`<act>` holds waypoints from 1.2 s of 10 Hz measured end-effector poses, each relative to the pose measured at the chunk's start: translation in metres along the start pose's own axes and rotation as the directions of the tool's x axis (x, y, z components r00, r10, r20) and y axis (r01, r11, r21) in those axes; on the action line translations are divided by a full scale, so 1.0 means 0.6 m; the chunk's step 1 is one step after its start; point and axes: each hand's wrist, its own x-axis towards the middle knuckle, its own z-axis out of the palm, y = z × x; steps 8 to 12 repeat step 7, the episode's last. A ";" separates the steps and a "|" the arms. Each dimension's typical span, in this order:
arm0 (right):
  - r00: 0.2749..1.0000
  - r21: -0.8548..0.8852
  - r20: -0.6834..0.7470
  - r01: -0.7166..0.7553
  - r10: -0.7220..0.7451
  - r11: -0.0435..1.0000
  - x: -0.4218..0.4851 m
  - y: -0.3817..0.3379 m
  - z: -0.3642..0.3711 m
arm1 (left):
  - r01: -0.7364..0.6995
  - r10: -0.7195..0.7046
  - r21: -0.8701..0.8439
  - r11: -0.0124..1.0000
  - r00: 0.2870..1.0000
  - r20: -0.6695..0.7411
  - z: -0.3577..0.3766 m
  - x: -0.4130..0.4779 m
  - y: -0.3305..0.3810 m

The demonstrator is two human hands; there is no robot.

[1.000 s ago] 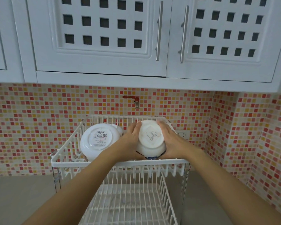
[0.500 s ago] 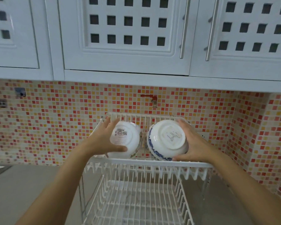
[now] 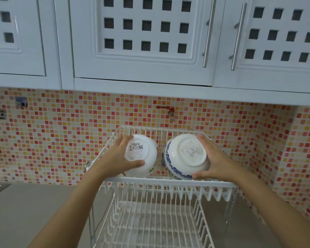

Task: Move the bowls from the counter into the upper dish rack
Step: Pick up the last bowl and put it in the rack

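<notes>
White upper rack (image 3: 168, 180) holding two tilted bowls, left hand (image 3: 118, 157) gripping plain bowl (image 3: 145, 154), right hand (image 3: 215, 160) gripping blue-patterned bowl (image 3: 183, 158)

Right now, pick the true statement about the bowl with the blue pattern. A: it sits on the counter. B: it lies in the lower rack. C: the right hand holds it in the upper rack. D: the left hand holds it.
C: the right hand grips the blue-patterned bowl, base toward the camera, inside the upper rack.
</notes>
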 end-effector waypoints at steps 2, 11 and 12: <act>1.000 -0.033 0.000 -0.010 0.010 0.999 0.002 0.001 -0.001 | 0.013 -0.013 0.013 1.000 1.000 -0.005 0.000 -0.001 0.005; 0.993 0.045 -0.115 0.007 -0.002 0.999 -0.005 -0.006 -0.010 | 0.004 -0.004 0.026 1.000 1.000 -0.022 -0.004 -0.001 0.007; 0.993 0.045 -0.115 0.007 -0.002 0.999 -0.005 -0.006 -0.010 | 0.004 -0.004 0.026 1.000 1.000 -0.022 -0.004 -0.001 0.007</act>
